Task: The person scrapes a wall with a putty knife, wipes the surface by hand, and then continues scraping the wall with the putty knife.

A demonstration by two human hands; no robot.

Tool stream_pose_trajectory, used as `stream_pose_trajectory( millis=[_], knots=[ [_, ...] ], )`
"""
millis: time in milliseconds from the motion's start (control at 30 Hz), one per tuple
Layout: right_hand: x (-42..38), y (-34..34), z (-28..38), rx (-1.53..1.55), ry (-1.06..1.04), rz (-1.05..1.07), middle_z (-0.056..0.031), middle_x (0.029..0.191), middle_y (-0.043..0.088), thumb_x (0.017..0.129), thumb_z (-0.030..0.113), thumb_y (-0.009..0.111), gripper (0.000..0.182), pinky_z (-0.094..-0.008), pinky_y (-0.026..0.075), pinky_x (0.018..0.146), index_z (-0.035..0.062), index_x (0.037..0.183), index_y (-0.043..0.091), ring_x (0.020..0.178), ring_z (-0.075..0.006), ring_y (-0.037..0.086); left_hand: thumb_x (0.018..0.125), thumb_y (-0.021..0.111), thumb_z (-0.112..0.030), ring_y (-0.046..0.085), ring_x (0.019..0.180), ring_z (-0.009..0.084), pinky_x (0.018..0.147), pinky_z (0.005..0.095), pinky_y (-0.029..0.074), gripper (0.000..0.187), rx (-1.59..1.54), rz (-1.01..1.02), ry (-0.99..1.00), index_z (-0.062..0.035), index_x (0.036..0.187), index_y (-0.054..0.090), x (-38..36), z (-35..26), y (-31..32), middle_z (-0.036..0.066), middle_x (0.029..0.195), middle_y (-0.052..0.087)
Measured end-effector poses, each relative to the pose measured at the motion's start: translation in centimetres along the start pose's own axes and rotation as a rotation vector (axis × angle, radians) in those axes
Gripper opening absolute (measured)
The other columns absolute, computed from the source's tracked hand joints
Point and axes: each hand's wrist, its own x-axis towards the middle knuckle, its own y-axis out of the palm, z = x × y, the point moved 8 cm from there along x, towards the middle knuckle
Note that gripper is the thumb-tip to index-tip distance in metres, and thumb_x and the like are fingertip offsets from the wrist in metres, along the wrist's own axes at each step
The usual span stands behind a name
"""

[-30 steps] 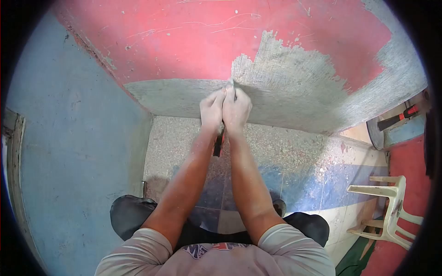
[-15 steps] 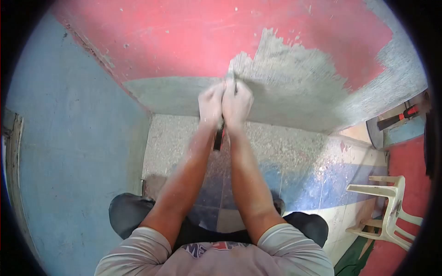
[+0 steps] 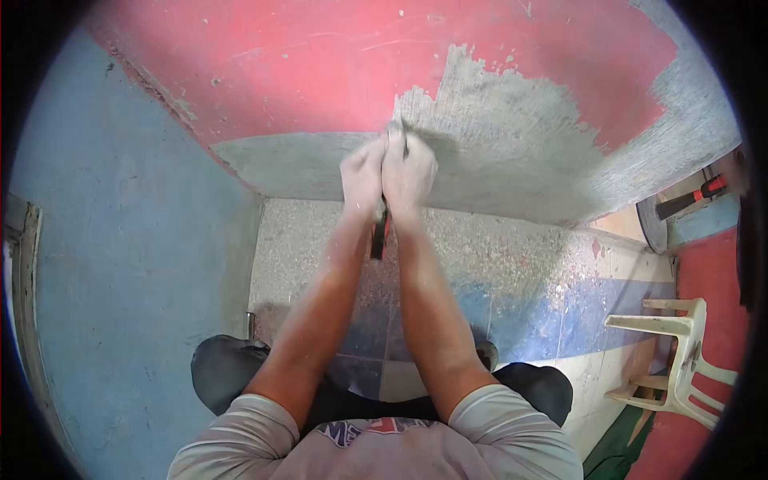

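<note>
In the head view, my left hand and my right hand are side by side, both closed around a scraper. Its black and red handle end sticks out below my wrists, between the forearms. Fingers cover most of the tool, and the blade is hard to make out. Pale dust coats both hands. They are up against the wall, where pink paint meets a bare grey patch with ragged edges.
Paint chips litter the tiled floor. A blue wall stands to the left. On the right are a pale plastic chair lying tipped and a black and red hand tool near a round grey object.
Both hands have shifted slightly left with the scraper, along the lower edge of the pink paint. They keep their grip. The view has moved a little.
</note>
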Motion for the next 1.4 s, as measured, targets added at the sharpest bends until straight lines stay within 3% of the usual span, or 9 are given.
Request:
stream_pose_trajectory(
  millis=[133, 233, 400, 500, 800, 933, 1033, 1200, 1400],
  knots=[
    [1.7, -0.4, 3.2, 0.075, 0.085, 0.055, -0.0282, 0.083, 0.067, 0.1, 0.031, 0.058, 0.039, -0.0528, 0.049, 0.074, -0.0033, 0.085, 0.068, 0.08, -0.049, 0.065, 0.103, 0.065, -0.018, 0.06, 0.083, 0.0061, 0.073, 0.0239, 0.051, 0.023, -0.111, 0.087, -0.002, 0.0022, 0.104, 0.075, 1.5, -2.0, 1.6, -0.001, 0.091, 0.07],
    [0.0, 0.4, -0.3, 0.03, 0.006, 0.018, -0.028, 0.083, 0.067, 0.1, 0.031, 0.059, 0.038, -0.0531, 0.049, 0.075, -0.0027, 0.085, 0.069, 0.081, -0.0486, 0.065, 0.103, 0.064, -0.017, 0.059, 0.083, 0.006, 0.073, 0.024, 0.05, 0.023, -0.041, 0.071, 0.015, 0.0034, 0.102, 0.074, 2.0, 2.2, -0.9, -0.002, 0.091, 0.069],
    [-2.6, 1.8, -5.5, -0.004, 0.225, 0.098, -0.0288, 0.085, 0.067, 0.1, 0.031, 0.058, 0.038, -0.0535, 0.049, 0.077, -0.0026, 0.086, 0.069, 0.085, -0.0498, 0.065, 0.102, 0.064, -0.015, 0.059, 0.084, 0.0063, 0.074, 0.0241, 0.05, 0.022, 0.023, -0.027, -0.042, 0.0042, 0.102, 0.074, 0.5, 5.4, -3.0, -0.002, 0.092, 0.069],
    [0.0, 0.5, -0.2, -0.004, 0.031, 0.035, -0.0291, 0.086, 0.067, 0.1, 0.031, 0.058, 0.039, -0.0536, 0.049, 0.077, -0.003, 0.085, 0.069, 0.085, -0.0504, 0.065, 0.103, 0.063, -0.014, 0.059, 0.084, 0.0059, 0.073, 0.0234, 0.05, 0.021, -0.016, 0.082, 0.027, 0.0038, 0.102, 0.075, 1.5, 1.1, -1.0, -0.002, 0.093, 0.069],
    [-3.0, 1.8, -4.7, -0.039, 0.178, 0.093, -0.0279, 0.083, 0.067, 0.1, 0.031, 0.058, 0.039, -0.0537, 0.048, 0.073, -0.003, 0.084, 0.068, 0.08, -0.0484, 0.066, 0.103, 0.063, -0.014, 0.062, 0.09, 0.0075, 0.08, 0.0248, 0.052, 0.023, 0.002, 0.01, -0.096, 0.0035, 0.109, 0.076, 0.4, 5.5, -3.3, 0.001, 0.099, 0.071],
    [-0.7, 1.3, -1.0, 0.027, -0.02, 0.0, -0.0276, 0.083, 0.068, 0.101, 0.028, 0.057, 0.036, -0.0527, 0.049, 0.073, -0.003, 0.085, 0.069, 0.081, -0.0473, 0.067, 0.103, 0.063, -0.014, 0.062, 0.09, 0.0079, 0.079, 0.0254, 0.053, 0.023, 0.048, 0.088, 0.067, 0.0042, 0.109, 0.076, 1.9, 1.7, -1.9, 0.001, 0.098, 0.071],
    [-0.9, 1.1, -1.1, 0.06, 0.1, 0.043, -0.0277, 0.083, 0.068, 0.101, 0.029, 0.056, 0.038, -0.0523, 0.05, 0.074, -0.0032, 0.085, 0.068, 0.082, -0.0478, 0.066, 0.102, 0.064, -0.013, 0.062, 0.09, 0.0084, 0.08, 0.0258, 0.053, 0.022, -0.029, 0.004, -0.024, 0.0046, 0.11, 0.076, 0.6, 0.8, -1.0, 0.001, 0.098, 0.072],
    [-2.8, 2.1, -5.1, -0.059, 0.126, 0.065, -0.0274, 0.083, 0.068, 0.1, 0.03, 0.058, 0.038, -0.0521, 0.05, 0.075, -0.0029, 0.085, 0.069, 0.081, -0.0479, 0.067, 0.102, 0.063, -0.012, 0.064, 0.091, 0.0094, 0.083, 0.0257, 0.053, 0.023, 0.108, 0.005, 0.011, 0.0049, 0.113, 0.075, 1.4, 6.5, -4.3, 0.001, 0.1, 0.073],
    [-0.5, 1.0, 0.3, 0.054, 0.081, 0.06, -0.0276, 0.082, 0.068, 0.1, 0.03, 0.058, 0.038, -0.0525, 0.049, 0.073, -0.0039, 0.085, 0.068, 0.079, -0.0482, 0.066, 0.103, 0.063, -0.013, 0.062, 0.087, 0.0072, 0.076, 0.025, 0.052, 0.022, -0.014, 0.055, -0.022, 0.0046, 0.106, 0.076, 1.1, 0.4, -1.3, 0.0, 0.095, 0.071]
  ],
)
